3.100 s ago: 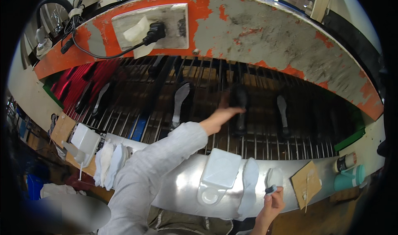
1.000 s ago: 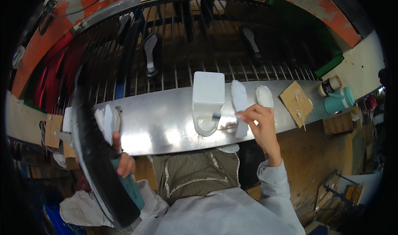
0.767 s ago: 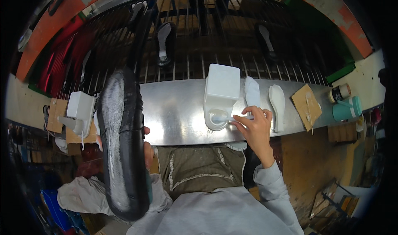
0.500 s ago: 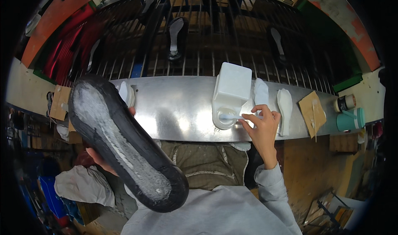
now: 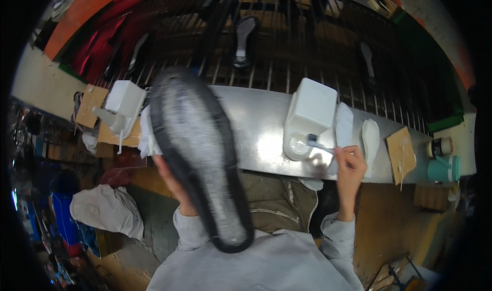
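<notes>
Shoe: big and black in the foreground, the shoe [image 5: 197, 137] was up in the air above the person's lap, its rough grey sole facing the camera, broad end up and to the left, narrower end down near the shirt.
Left hand: here the left hand [image 5: 177, 188] had hold of the shoe from its left side, some fingers lost behind it.
Brush: over on the right, the small brush [image 5: 320, 145] pointed its dark bristles leftward, right at the rim of the pot's round cup [image 5: 297, 146]; whether they touched, one could not tell.
Right hand: a neat pinch, the right hand [image 5: 350, 168] gripping the brush by the end of its pale handle.
White pot: the boxy white pot [image 5: 313, 104] stood behind its cup on the shiny metal ledge [image 5: 256, 114].
Beside the pot: two pale sole-shaped pieces [image 5: 370, 139] lay to its right, then a brown card [image 5: 402, 155], and at the far end a jar [image 5: 441, 147] and a teal mug [image 5: 445, 169].
Left end: a second white pot [image 5: 124, 98] with a spout.
Rack: beyond it all, dark shoes [image 5: 245, 34] sat spaced out on metal bars [image 5: 270, 75], a red glow to the left.
</notes>
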### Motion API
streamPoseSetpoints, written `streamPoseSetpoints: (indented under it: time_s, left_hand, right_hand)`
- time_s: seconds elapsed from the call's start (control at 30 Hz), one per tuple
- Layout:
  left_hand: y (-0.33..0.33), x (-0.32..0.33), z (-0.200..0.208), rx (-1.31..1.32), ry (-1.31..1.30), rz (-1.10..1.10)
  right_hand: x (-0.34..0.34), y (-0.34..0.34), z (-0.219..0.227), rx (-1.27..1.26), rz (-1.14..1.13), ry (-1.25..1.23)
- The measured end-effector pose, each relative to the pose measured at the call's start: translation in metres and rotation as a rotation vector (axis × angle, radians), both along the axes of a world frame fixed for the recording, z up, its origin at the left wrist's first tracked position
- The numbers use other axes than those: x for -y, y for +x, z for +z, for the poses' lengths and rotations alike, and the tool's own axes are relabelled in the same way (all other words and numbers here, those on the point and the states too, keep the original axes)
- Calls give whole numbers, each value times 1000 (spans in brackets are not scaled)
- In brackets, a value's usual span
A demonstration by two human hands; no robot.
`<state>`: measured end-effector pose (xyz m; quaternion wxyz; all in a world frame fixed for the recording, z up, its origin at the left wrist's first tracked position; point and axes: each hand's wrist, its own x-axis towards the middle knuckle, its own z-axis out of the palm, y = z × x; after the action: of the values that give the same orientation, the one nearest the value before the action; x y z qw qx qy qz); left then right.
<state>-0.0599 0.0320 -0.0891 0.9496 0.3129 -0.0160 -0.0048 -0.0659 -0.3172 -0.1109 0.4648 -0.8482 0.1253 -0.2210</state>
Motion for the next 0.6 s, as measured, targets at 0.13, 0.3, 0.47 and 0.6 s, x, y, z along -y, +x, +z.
streamPoseSetpoints:
  time_s: [0.13, 0.3, 0.47, 0.6]
  left_hand:
    - [-8, 38, 20, -61, 222, -74]
    - [-12, 58, 42, -85, 290, -308]
    - [-2, 54, 49, -42, 277, -378]
    - [2, 53, 50, -17, 319, -401]
  right_hand:
    - [-31, 8, 86, 376, 240, 55]
    - [-57, 48, 139, 528, 291, -327]
    - [-54, 31, 139, 641, 429, -475]
    - [-49, 32, 133, 599, 426, -447]
